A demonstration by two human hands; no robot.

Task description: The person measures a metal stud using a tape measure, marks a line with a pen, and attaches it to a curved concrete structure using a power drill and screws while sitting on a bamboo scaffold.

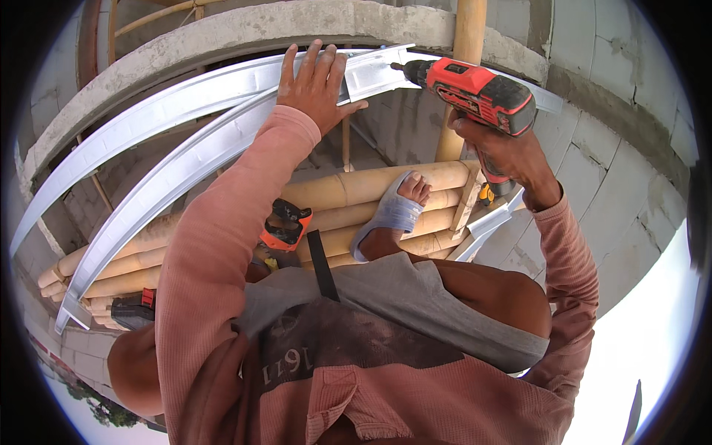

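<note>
My right hand (512,144) is wrapped round the handle of a red and black cordless drill (482,93). The drill points left, and its tip meets the overlapped ends of the silvery metal channels, or appears to. Just left of that tip, my left hand (317,81) grips the long curved metal channel (178,156), fingers over its top and thumb on the near side. That channel sweeps down to the lower left. Behind it runs a second curved metal strip (148,107), along the concrete edge.
I am perched on lashed bamboo poles (341,189). An orange and black tool (287,225) lies by my legs, and a black and red tool (133,310) sits farther left. A curved concrete ledge (245,30), an upright bamboo pole (469,33) and a block wall (593,178) stand close by.
</note>
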